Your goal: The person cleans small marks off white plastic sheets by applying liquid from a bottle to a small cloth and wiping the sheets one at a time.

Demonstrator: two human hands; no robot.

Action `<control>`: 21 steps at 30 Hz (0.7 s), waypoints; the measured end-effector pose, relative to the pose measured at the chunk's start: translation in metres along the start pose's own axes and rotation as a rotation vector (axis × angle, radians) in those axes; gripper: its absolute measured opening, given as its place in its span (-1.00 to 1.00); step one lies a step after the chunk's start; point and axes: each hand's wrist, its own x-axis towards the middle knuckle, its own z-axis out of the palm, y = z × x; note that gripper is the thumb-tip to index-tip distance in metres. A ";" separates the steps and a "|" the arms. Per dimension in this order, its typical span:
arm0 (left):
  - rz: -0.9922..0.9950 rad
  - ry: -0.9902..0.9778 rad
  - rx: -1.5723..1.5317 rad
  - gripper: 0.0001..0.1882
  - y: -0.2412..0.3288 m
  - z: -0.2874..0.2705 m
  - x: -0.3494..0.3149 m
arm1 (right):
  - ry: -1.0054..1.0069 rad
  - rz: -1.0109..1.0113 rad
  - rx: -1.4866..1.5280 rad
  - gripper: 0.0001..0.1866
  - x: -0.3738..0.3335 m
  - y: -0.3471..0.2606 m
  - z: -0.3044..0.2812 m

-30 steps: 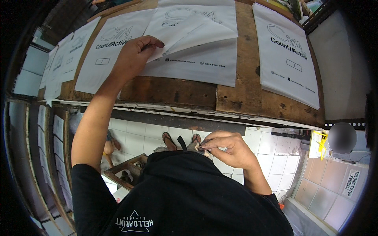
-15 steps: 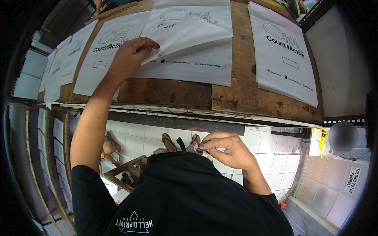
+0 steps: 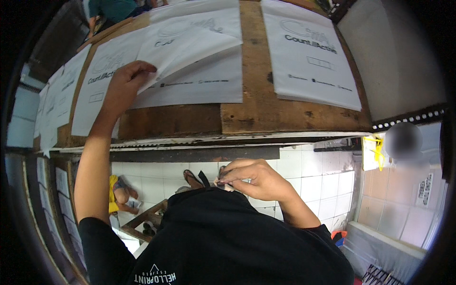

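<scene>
My left hand (image 3: 130,80) is closed on the edge of a thin white printed sheet (image 3: 190,50). The sheet is lifted and folded over, so its pale underside shows. Beneath it, another white printed sheet (image 3: 209,92) lies flat on the wooden table (image 3: 256,116). Low in front of my waist, my right hand (image 3: 256,179) has its thumb and fingers pinched together. A small pale scrap (image 3: 222,184), perhaps cloth, shows at those fingertips; the fingers partly hide it.
More white printed sheets lie on the table, one at the right (image 3: 308,57) and several at the left (image 3: 59,102). A crouching person (image 3: 121,194) is on the tiled floor at the left, near a wooden box (image 3: 147,221). Racks (image 3: 50,199) stand at far left.
The view has shifted, so the table and sheets appear further left. My left hand keeps its hold on the lifted sheet; my right hand stays pinched at my waist.
</scene>
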 end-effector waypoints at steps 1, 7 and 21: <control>0.009 0.002 -0.003 -0.77 0.001 -0.001 0.000 | -0.008 -0.004 -0.010 -0.75 -0.001 -0.002 -0.001; -0.001 0.009 0.001 -0.77 0.002 0.000 0.002 | 0.019 0.019 0.023 -0.78 -0.011 -0.007 -0.006; 0.073 0.099 0.248 -0.65 0.033 0.013 -0.036 | 0.069 0.083 -0.042 -0.75 -0.037 -0.009 -0.011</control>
